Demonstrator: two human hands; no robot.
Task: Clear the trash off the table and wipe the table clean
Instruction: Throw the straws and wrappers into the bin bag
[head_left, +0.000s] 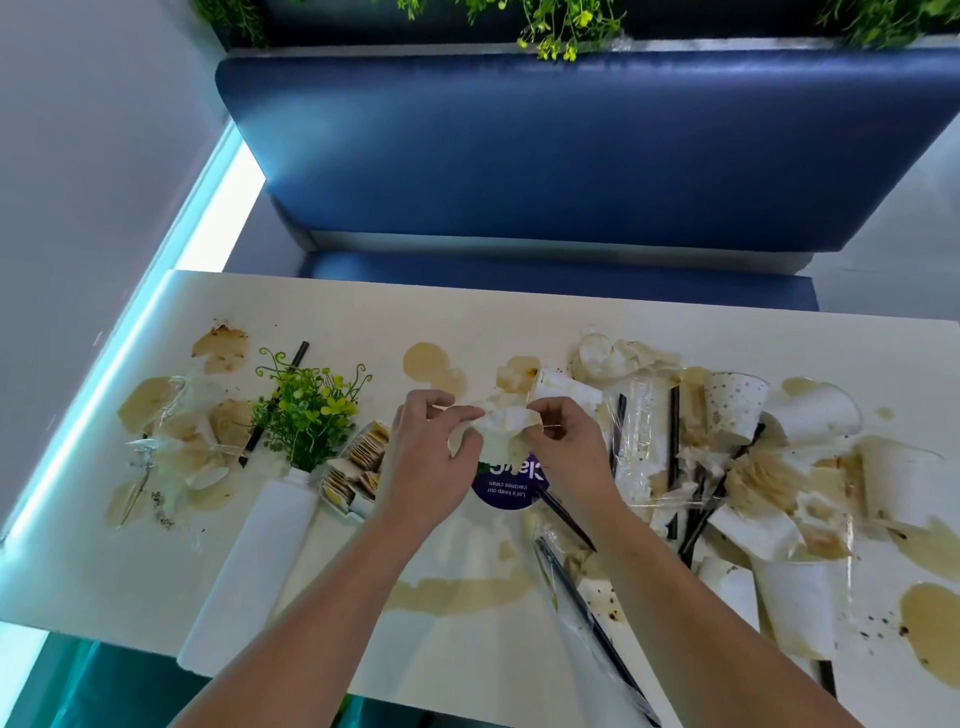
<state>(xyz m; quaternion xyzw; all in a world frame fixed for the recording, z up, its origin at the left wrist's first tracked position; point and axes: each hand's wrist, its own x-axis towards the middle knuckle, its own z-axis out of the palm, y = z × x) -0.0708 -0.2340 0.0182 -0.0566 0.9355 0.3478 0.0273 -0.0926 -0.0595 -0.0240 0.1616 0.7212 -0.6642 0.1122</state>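
Both my hands meet over the middle of the white table (363, 306). My left hand (431, 457) and my right hand (566, 441) together pinch a crumpled, stained white tissue (501, 428) held just above a round purple sticker (511, 486). My right hand's fingers also pinch a thin toothpick. Crushed paper cups (735, 402), black straws (674, 431) and clear plastic wrap (641, 441) lie heaped to the right. Brown spills (431, 364) stain the tabletop in several places.
A white vase with a green and yellow plant (306, 410) lies tipped at the left, beside a holder of sachets (358, 467). More wrap and stains lie at the far left (166, 441). A blue bench (571, 156) stands behind the table.
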